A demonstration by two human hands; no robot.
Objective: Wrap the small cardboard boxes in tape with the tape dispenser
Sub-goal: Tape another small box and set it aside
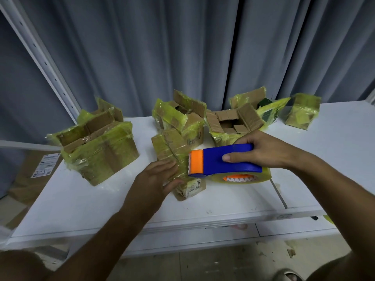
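Note:
A small cardboard box point(174, 153), wrapped in yellowish clear tape, lies on the white table point(81, 195) near its middle. My left hand point(160, 177) holds the box by its near left side, thumb under and fingers over it. My right hand point(261, 151) grips the blue tape dispenser point(227, 161). Its orange cutter end point(195, 161) touches the box's right side. The tape roll point(243, 177) hangs below the dispenser.
A large open taped box point(97, 147) stands at the left. Two open boxes point(182, 112) point(233, 120) stand behind the work spot, and another small taped box point(302, 110) lies at the back right. Grey curtains hang behind the table. Flat cardboard point(36, 175) lies on the floor at the left.

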